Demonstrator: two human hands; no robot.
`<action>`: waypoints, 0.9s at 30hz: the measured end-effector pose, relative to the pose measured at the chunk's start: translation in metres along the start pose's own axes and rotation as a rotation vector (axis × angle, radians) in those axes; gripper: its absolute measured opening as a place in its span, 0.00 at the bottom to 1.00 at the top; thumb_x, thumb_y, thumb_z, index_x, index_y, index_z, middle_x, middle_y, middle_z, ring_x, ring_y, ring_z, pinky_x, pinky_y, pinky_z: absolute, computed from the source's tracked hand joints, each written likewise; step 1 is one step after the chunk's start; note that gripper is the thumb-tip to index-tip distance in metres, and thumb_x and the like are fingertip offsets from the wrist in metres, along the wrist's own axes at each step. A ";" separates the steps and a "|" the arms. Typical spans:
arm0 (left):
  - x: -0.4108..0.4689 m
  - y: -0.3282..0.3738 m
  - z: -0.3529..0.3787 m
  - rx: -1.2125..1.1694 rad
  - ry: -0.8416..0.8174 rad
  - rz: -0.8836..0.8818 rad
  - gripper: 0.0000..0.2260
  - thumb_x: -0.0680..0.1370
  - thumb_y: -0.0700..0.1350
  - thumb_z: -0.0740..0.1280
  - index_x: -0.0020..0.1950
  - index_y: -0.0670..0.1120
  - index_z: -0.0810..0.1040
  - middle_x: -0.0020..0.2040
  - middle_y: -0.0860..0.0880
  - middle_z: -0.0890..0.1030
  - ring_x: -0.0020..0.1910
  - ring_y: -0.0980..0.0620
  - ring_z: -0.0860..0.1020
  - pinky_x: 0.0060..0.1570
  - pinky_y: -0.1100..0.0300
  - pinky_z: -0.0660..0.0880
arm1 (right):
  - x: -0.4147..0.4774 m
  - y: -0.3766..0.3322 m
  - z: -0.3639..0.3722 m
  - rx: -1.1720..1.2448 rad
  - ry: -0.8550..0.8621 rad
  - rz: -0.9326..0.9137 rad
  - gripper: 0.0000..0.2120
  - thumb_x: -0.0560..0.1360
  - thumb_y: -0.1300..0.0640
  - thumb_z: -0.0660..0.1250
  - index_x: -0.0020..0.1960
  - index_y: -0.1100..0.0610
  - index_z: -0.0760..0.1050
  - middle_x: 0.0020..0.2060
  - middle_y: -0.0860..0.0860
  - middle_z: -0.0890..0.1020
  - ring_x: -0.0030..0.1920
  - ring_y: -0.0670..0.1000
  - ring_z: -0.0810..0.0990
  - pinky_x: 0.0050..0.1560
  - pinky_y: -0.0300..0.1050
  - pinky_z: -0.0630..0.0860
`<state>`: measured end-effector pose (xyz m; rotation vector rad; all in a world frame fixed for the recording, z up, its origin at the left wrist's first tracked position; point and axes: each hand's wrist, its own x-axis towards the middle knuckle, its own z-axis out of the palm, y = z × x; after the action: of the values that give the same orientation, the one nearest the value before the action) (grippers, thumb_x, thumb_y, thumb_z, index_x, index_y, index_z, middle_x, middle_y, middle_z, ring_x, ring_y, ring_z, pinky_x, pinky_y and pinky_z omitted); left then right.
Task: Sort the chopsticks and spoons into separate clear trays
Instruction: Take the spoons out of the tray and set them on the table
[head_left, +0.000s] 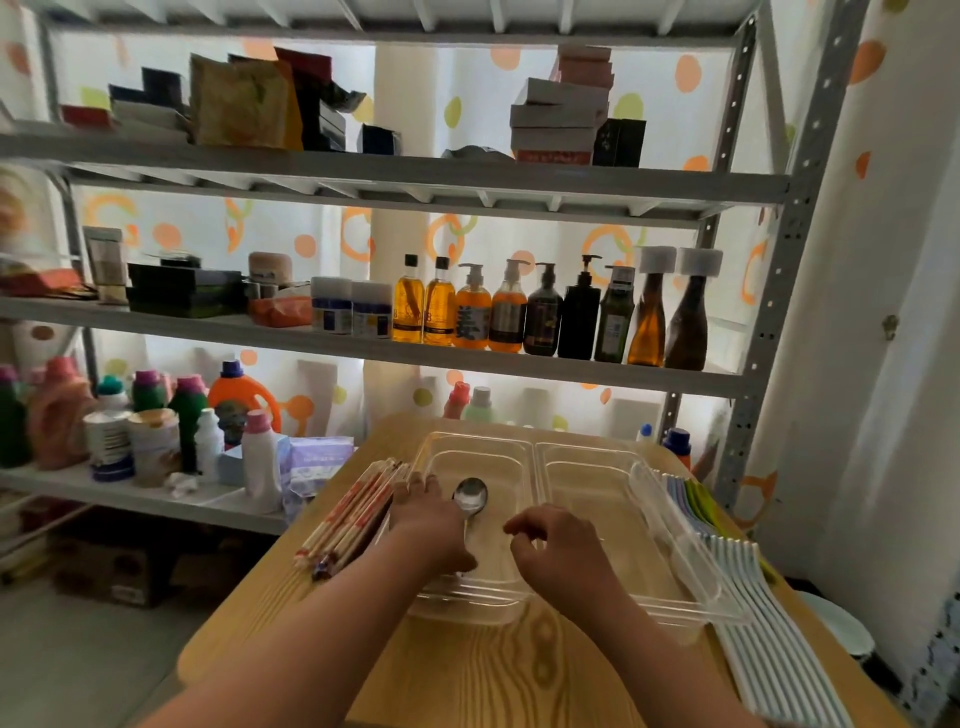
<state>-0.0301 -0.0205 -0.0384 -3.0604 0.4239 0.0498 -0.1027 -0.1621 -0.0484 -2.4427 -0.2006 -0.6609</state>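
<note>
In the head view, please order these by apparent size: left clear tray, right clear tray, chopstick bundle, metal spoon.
1. left clear tray and right clear tray: alike, not ranked.
2. chopstick bundle.
3. metal spoon, handle partly hidden by the left hand.

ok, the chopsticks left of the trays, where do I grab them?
I'd take the chopsticks mid-length, coming from above and the left, with the grip spanning the bundle. They lie flat on the table, packed side by side, and the left tray wall runs close along their right side, so only the left looks free.
</note>
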 end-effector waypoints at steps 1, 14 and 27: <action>0.000 0.003 0.001 0.010 -0.021 -0.002 0.36 0.75 0.61 0.66 0.75 0.43 0.61 0.78 0.39 0.44 0.77 0.37 0.42 0.73 0.42 0.43 | 0.000 0.000 0.000 -0.001 0.001 -0.004 0.09 0.74 0.60 0.64 0.51 0.55 0.81 0.47 0.49 0.82 0.45 0.42 0.76 0.42 0.22 0.67; 0.006 0.007 0.000 -0.108 0.009 -0.044 0.26 0.77 0.53 0.65 0.72 0.42 0.66 0.78 0.38 0.53 0.77 0.38 0.49 0.74 0.45 0.51 | 0.000 0.002 -0.001 0.035 -0.003 -0.002 0.09 0.75 0.60 0.64 0.51 0.55 0.82 0.47 0.48 0.83 0.45 0.42 0.77 0.46 0.28 0.71; 0.011 -0.014 -0.010 -0.464 0.413 -0.027 0.13 0.78 0.49 0.61 0.46 0.40 0.79 0.46 0.44 0.79 0.47 0.47 0.76 0.44 0.58 0.71 | 0.001 0.002 0.001 0.063 -0.009 0.015 0.10 0.74 0.61 0.63 0.50 0.55 0.82 0.46 0.47 0.83 0.46 0.42 0.78 0.49 0.30 0.73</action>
<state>-0.0159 -0.0105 -0.0277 -3.5304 0.4407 -0.5734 -0.1011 -0.1636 -0.0500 -2.3849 -0.2033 -0.6280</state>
